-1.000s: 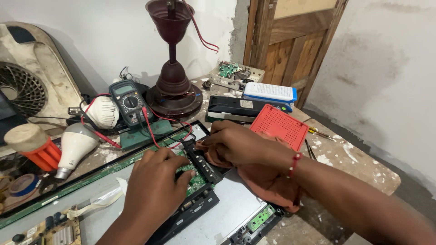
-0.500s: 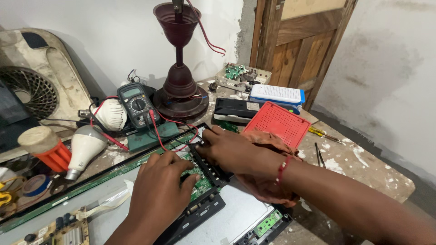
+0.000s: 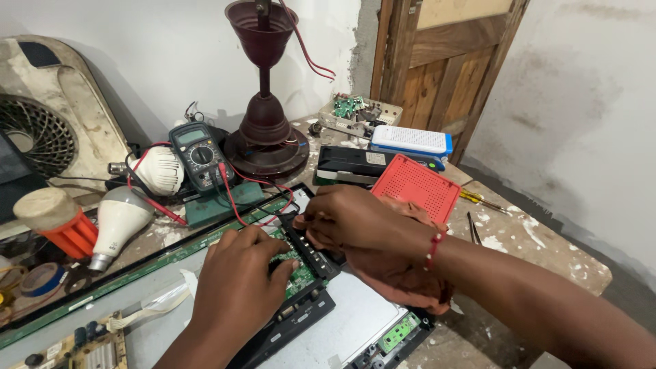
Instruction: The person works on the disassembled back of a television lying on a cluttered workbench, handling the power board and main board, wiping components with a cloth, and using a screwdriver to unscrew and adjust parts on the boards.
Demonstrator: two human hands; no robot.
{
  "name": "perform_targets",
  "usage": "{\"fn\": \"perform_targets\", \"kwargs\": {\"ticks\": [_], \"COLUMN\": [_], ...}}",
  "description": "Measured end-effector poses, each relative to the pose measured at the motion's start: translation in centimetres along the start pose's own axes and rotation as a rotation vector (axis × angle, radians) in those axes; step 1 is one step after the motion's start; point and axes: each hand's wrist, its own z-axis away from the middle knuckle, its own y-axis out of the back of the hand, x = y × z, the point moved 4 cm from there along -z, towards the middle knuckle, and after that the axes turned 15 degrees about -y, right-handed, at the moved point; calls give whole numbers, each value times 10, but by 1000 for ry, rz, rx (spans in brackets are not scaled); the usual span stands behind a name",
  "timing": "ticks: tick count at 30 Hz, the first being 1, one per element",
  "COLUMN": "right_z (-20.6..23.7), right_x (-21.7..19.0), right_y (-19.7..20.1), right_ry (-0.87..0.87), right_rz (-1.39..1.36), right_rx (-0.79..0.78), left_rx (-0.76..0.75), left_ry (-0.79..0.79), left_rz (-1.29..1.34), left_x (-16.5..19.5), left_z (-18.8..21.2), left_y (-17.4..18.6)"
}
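My left hand [image 3: 236, 287] presses down on a green circuit board [image 3: 295, 268] mounted on a grey metal panel [image 3: 355, 328]. Its fingers rest flat on the board, beside a black bracket [image 3: 311, 249]. My right hand [image 3: 348, 217] reaches across from the right and its fingers pinch something small at the top end of that black bracket. A reddish-brown cloth [image 3: 396, 277] lies under my right wrist, which wears a red beaded band. What the right fingers hold is hidden.
A black multimeter [image 3: 199, 156] with red leads stands behind the panel. A dark red lamp base [image 3: 265, 133], white bulbs [image 3: 119, 219], an orange-and-cream cylinder [image 3: 58, 220], a red perforated box [image 3: 415, 186], a white-and-blue device [image 3: 410, 142] and tweezers [image 3: 473, 227] crowd the worn table. A fan housing [image 3: 48, 130] leans at left.
The view has shifted a little, so everything sits lower and more to the right. My right hand has moved slightly left along the black bracket; my left hand stays pressed on the board.
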Motion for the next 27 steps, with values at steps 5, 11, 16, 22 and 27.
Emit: {"fn": "perform_targets", "kwargs": {"ticks": [5, 11, 16, 22, 27], "right_z": [-30, -46, -45, -31, -9], "right_x": [6, 13, 15, 16, 10], "right_y": [-21, -39, -46, -37, -23], "right_ry": [17, -116, -2, 87, 100], "right_rz": [-46, 71, -21, -84, -44], "right_rx": [-30, 96, 8, -131, -206], "left_rx": [-16, -15, -61, -36, -41], "left_ry": [15, 22, 41, 34, 35], "left_rz": [6, 17, 15, 4, -5], "left_x": [-6, -12, -14, -11, -7], "left_z": [0, 1, 1, 2, 5], "left_y": [3, 2, -1, 1, 3]}}
